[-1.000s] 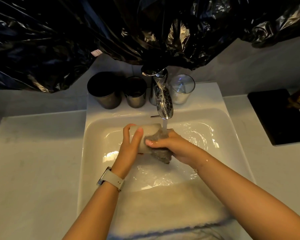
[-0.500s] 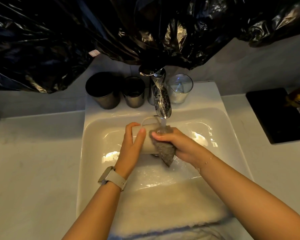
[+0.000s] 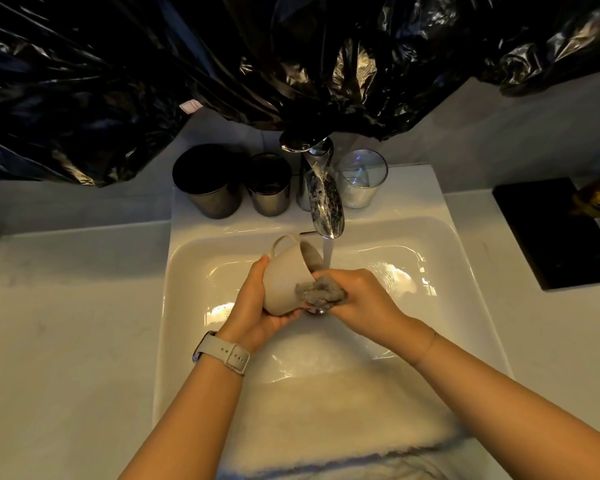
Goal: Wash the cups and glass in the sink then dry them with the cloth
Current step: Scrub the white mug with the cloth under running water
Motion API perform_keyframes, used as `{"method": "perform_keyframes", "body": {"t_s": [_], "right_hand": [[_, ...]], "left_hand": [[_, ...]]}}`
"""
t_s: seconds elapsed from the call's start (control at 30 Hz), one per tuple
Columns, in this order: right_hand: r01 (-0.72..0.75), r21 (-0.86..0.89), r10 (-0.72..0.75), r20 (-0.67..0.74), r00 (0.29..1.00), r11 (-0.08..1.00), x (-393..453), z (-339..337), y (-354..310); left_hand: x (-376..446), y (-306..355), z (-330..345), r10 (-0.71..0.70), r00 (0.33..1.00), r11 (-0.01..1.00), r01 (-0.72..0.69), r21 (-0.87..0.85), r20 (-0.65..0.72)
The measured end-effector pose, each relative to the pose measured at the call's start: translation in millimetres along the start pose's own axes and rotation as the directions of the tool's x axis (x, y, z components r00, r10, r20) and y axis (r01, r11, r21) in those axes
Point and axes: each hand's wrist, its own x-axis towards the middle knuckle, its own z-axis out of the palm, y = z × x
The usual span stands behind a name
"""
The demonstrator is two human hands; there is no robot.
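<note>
Black plastic (image 3: 118, 81) overhead; sink (image 3: 194, 258) drain behind cup (image 3: 284, 278).

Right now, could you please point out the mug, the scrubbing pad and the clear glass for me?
mug (image 3: 283, 280), head view, on its pale outer wall.
scrubbing pad (image 3: 321, 293), head view, on the grey wad's middle.
clear glass (image 3: 361, 183), head view, on its side wall.

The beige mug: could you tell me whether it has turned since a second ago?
Yes. The mug has tipped up; its handle now points toward the faucet, mouth facing the water stream.
</note>
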Motion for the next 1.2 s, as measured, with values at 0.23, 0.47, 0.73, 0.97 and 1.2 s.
{"method": "perform_keyframes", "body": {"t_s": [0.23, 0.47, 0.73, 0.97, 1.2], "right_hand": [[-0.128, 0.502, 0.362, -0.404, 0.840, 0.855, -30, -14, -13], [-0.636, 0.459, 0.710, 0.017, 0.704, 0.620, -12, -43, -5], [-0.655, 0.474, 0.694, 0.119, 0.710, 0.588, -2, -25, -17], [-0.646, 0.317, 0.694, -0.060, 0.717, 0.695, -6, -20, -17], [-0.661, 0.089, 0.667, -0.129, 0.734, 0.745, -1, -34, -26]], "left_hand": [[-5, -12, 12, 0.009, 0.999, 0.998, -0.006, -0.058, 0.049], [-14, -12, 30, 0.040, 0.996, 0.991, -0.030, -0.130, 0.076], [-11, -27, 25, 0.091, 0.989, 0.996, -0.087, -0.033, 0.114], [-19, -14, 7, 0.390, 0.919, 0.759, -0.362, 0.541, 0.067], [-77, 50, 42, 0.861, 0.308, -0.156, -0.599, 0.786, 0.405]]}}
